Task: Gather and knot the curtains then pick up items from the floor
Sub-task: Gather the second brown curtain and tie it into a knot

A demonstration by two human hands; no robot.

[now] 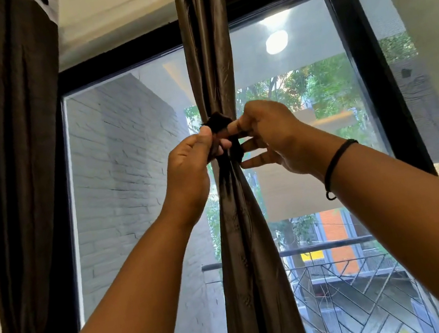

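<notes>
Brown satin curtain (208, 52), gathered, cinched mid-height.

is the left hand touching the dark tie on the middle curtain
Touching. The head view shows the left hand with thumb and fingers pinched on the dark tie cinching the middle curtain, with no gap between them.

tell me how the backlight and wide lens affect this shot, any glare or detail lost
Head view: daylight through the window backlights the scene, so the middle curtain and the dark tie in both hands' grip lose detail; a bright round light reflection glares on the glass; the wide lens bows the window frame; the left curtain is near silhouette.
</notes>
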